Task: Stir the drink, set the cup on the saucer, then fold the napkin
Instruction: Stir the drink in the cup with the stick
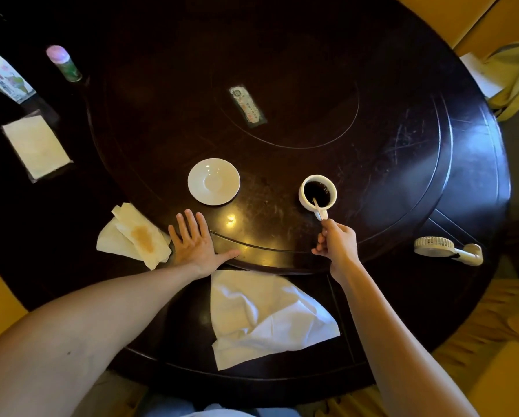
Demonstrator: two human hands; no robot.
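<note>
Nearest the viewer, a rumpled white napkin (pixel 267 319) lies unfolded on the dark round table (pixel 402 152), between the forearms. Yellow seating rings the table. Left hand (pixel 196 240) rests flat, fingers spread, beside a stained tissue (pixel 135 236). Right hand (pixel 338 243) pinches a white stirrer (pixel 320 210) dipped in the cup (pixel 317 192) of dark drink. Empty saucer (pixel 213 181) sits apart, left of the cup.

Dim, warm light. The dark table (pixel 312 85) swallows detail at its far side; bluish glare streaks its right rim and small glints sit near its front. Wide-angle bending warps the edges.
</note>
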